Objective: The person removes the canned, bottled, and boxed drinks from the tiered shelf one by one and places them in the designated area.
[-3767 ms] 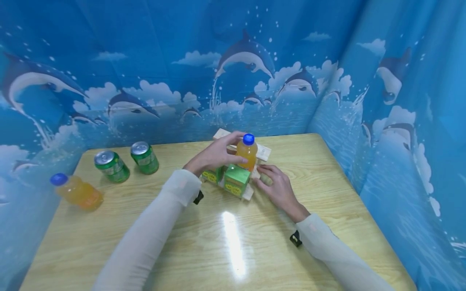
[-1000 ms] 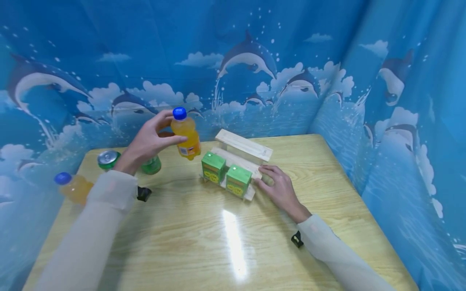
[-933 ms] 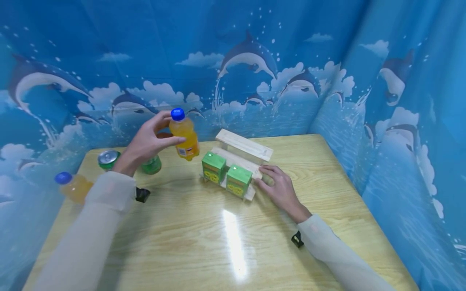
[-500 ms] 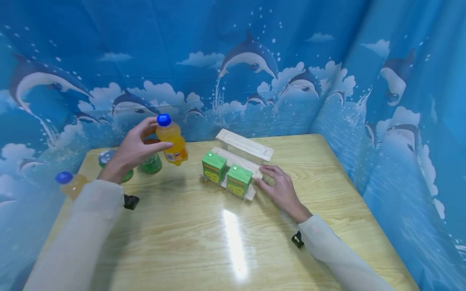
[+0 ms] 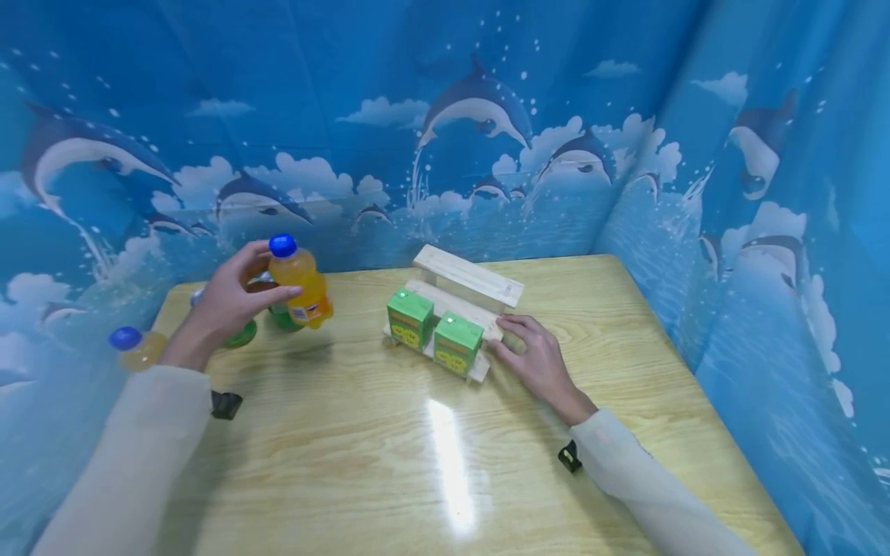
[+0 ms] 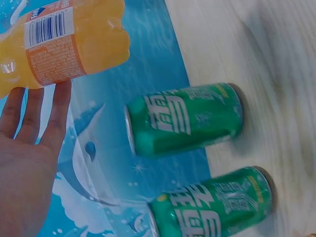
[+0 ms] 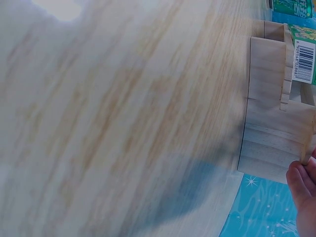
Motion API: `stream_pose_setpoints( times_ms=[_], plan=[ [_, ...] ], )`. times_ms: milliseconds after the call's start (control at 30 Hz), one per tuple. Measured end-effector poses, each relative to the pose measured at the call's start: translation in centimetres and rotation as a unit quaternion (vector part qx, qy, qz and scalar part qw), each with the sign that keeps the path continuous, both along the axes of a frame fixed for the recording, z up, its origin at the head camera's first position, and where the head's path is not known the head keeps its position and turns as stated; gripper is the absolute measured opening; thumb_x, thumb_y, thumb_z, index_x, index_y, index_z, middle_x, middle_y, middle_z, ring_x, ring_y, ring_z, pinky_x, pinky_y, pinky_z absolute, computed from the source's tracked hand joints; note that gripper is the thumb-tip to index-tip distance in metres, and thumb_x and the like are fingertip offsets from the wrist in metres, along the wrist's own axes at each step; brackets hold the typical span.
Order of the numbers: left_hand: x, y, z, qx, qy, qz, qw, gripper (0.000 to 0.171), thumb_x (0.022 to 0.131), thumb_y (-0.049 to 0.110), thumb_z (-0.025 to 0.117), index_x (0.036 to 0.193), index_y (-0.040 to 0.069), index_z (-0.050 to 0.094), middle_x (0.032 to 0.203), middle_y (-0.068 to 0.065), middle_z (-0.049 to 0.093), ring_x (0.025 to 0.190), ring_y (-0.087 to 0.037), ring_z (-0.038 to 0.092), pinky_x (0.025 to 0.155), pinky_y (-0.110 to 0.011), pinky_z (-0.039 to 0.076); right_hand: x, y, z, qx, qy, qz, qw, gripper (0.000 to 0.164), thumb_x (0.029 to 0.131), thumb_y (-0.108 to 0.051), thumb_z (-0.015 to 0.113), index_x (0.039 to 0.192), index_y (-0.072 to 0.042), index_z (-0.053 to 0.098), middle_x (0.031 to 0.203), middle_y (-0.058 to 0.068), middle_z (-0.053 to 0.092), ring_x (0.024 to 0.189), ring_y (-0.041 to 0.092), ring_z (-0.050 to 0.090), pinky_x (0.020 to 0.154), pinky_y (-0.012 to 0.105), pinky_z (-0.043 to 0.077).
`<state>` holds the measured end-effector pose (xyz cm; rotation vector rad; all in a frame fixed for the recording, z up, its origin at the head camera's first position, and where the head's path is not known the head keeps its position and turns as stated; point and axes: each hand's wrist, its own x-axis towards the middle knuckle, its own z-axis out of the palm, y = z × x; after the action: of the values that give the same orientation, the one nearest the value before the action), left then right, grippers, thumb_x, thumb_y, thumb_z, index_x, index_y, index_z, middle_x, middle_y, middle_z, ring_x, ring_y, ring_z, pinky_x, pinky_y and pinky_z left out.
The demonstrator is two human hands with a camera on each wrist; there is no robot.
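My left hand grips an orange soda bottle with a blue cap, holding it above the table's left half. In the left wrist view, the fingers meet the side of that bottle by its barcode label. Two green soda cans stand beyond it, mostly behind my hand in the head view. My right hand pinches the right end of a tiered wooden rack. Two green juice boxes sit on the rack's front, lowest tier; the tiers behind carry nothing.
Another orange soda bottle with a blue cap stands at the table's left, partly hidden by my left wrist. A blue dolphin curtain rises behind the table and along its sides.
My left hand lifted the orange soda bottle away from the rack and carried it left, lowering it toward the cans. My right hand and the rack stay in place.
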<state>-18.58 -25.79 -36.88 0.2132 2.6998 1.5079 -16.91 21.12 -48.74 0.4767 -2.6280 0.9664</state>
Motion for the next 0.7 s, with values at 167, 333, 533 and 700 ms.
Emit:
stream_pose_setpoints(
  times_ms=[167,333,533,700],
  plan=[
    [0.5,-1.0,-0.6,-0.013,-0.010,0.012,0.9998,0.072,0.104,0.043,0.075,0.165,0.023,0.041,0.163,-0.010,0.053,0.145,-0.031,0.053,0.107,-0.023,0.056,0.0,0.0,0.0,-0.002,-0.003,0.000,1.000,0.046,0.093,-0.020,0.089,0.132,0.001,0.075,0.138,0.018,0.073,0.131,0.038,0.070,0.116,0.054,0.055],
    [0.9,-2.1,-1.5,-0.017,-0.015,0.024,0.9995,0.072,0.105,0.042,0.074,0.166,0.024,0.040,0.162,-0.012,0.053,0.137,-0.020,0.055,0.092,-0.007,0.052,-0.1,0.1,-0.2,-0.005,0.000,0.001,1.000,0.046,0.092,-0.019,0.089,0.131,0.001,0.075,0.138,0.017,0.074,0.130,0.038,0.070,0.115,0.054,0.056],
    [1.5,-3.1,-2.3,-0.026,-0.035,0.042,0.9982,0.079,0.104,0.048,0.073,0.169,0.024,0.036,0.166,-0.016,0.049,0.142,-0.033,0.054,0.094,-0.017,0.057,-0.2,0.1,-0.3,-0.003,0.007,0.001,1.000,0.046,0.093,-0.019,0.089,0.131,0.001,0.075,0.137,0.018,0.074,0.129,0.039,0.071,0.114,0.054,0.056],
    [2.3,-3.8,-2.5,-0.031,-0.052,0.054,0.9967,0.086,0.103,0.055,0.072,0.171,0.024,0.030,0.171,-0.019,0.044,0.149,-0.044,0.050,0.104,-0.032,0.062,-0.2,0.2,-0.4,-0.006,0.005,0.000,1.000,0.046,0.092,-0.019,0.089,0.131,0.001,0.076,0.137,0.018,0.074,0.129,0.039,0.071,0.113,0.054,0.057]
  ],
)
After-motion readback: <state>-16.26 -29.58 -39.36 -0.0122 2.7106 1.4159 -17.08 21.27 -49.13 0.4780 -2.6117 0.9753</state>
